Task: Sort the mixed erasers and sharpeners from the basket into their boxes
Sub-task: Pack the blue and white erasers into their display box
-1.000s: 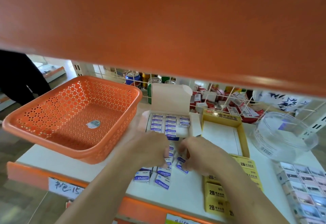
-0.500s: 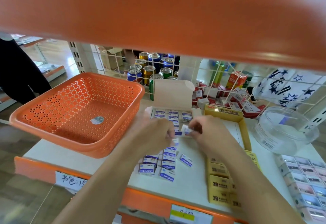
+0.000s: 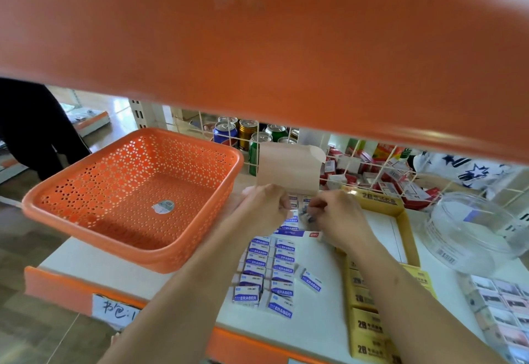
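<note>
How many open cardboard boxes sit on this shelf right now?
2. The eraser box, flap raised, stands just right of the orange basket; the yellow box lies open to its right. The upper shelf may hide others.

basket (image 3: 134, 192) left | eraser box (image 3: 287, 169) centre | erasers (image 3: 266, 272) before box | tub (image 3: 472, 229) right

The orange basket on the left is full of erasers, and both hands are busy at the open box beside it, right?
No: in the head view the orange basket holds only a sticker. The erasers lie in rows on the shelf. The left hand and right hand are indeed at the open box beside it.
</note>
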Action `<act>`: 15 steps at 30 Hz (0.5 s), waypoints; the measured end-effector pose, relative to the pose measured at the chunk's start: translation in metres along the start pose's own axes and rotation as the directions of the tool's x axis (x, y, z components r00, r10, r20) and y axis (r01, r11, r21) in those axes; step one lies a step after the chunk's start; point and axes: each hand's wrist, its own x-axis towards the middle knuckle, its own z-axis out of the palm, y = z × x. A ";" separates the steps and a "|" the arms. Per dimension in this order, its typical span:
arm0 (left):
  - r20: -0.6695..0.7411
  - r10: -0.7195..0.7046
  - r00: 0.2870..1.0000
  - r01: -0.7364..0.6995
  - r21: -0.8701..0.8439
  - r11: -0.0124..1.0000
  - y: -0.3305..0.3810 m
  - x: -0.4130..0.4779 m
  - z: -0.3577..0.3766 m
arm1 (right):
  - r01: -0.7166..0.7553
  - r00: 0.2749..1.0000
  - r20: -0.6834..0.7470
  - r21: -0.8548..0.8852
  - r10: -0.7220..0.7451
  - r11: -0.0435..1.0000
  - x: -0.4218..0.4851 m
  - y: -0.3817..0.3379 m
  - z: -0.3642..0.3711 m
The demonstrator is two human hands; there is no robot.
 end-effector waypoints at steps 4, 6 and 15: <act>0.020 -0.032 0.999 0.032 -0.028 0.999 -0.004 0.004 0.000 | -0.007 0.999 -0.032 0.028 0.008 1.000 -0.002 0.000 0.003; 0.020 -0.016 1.000 0.016 -0.042 0.999 -0.003 0.003 -0.002 | 0.021 1.000 0.013 -0.049 -0.020 0.999 -0.003 0.000 0.001; 0.041 0.006 0.999 -0.003 -0.077 0.997 -0.002 0.001 -0.003 | 0.035 0.991 0.131 -0.120 -0.019 0.992 0.005 0.004 -0.003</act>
